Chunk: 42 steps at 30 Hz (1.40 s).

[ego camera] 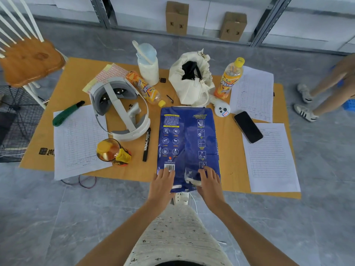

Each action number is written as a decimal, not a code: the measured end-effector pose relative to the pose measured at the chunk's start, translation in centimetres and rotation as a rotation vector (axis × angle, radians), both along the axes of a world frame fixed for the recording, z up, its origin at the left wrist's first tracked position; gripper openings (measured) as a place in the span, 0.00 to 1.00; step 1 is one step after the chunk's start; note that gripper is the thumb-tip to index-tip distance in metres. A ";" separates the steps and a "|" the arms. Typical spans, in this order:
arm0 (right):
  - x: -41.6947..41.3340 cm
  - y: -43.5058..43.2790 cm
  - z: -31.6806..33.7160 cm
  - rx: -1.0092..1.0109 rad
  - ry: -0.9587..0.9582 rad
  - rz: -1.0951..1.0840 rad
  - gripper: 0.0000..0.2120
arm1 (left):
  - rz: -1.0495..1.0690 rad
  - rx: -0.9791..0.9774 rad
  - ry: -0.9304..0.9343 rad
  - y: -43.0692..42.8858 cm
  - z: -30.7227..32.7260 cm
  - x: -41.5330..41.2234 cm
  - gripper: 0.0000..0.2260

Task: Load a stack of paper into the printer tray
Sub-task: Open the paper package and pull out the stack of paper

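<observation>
A blue wrapped ream of paper (187,143) lies flat on a brown cardboard sheet (230,169) on the floor, its near end torn with white paper showing. My left hand (162,184) rests palm down on the near left corner by the barcode. My right hand (209,184) grips the torn wrapper at the near right corner. No printer or tray is in view.
Around the ream lie a white headset (120,108), a black marker (147,144), orange drink bottles (229,78), a white bag (192,81), a black phone (248,127), a green utility knife (67,113) and printed sheets (270,156). A wooden chair (28,60) stands far left. Another person's legs (324,93) are at right.
</observation>
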State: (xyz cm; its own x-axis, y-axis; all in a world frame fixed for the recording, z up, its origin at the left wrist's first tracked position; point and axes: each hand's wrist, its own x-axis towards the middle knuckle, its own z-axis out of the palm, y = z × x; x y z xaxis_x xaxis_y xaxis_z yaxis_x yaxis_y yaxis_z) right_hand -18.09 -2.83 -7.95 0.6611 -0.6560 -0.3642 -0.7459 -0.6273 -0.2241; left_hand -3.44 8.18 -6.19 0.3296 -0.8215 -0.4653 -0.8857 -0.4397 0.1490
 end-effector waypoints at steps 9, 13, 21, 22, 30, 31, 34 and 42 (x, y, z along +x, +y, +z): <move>-1.6 -2.3 2.1 0.111 -0.301 -0.264 0.13 | -0.045 0.095 -0.074 -1.2 -1.4 -0.9 0.32; -3.4 -4.3 1.7 0.087 -0.344 -0.582 0.12 | -0.037 0.002 0.011 -0.6 -1.1 -0.4 0.25; -5.9 -7.7 1.3 0.097 -0.211 -0.763 0.18 | 0.333 -0.446 0.246 2.2 -0.8 1.7 0.06; -5.9 -8.0 1.4 0.116 -0.188 -0.772 0.17 | 0.434 -0.464 0.259 2.4 -0.5 2.2 0.04; -3.9 -8.3 1.8 0.275 -0.396 -1.055 0.10 | 1.198 -0.446 0.454 1.9 -2.3 6.3 0.07; -3.5 -8.2 2.0 0.307 -0.434 -1.063 0.07 | 1.222 -0.438 0.426 1.4 -2.0 6.4 0.08; -2.7 -7.4 2.1 0.301 -0.464 -1.003 0.05 | 1.183 -0.399 0.227 0.0 -1.4 6.5 0.17; -3.4 -4.7 -0.1 0.102 -0.291 -0.192 0.11 | -0.169 -0.302 0.022 -1.2 -1.3 4.8 0.19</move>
State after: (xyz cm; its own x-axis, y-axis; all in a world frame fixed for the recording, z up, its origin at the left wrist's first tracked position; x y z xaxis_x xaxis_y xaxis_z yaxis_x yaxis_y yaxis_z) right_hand -21.47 -7.48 -8.08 0.6151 -0.7482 -0.2487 -0.7436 -0.4456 -0.4985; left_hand 1.36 6.95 -7.48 0.1701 -0.9652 -0.1986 -0.9373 -0.2207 0.2697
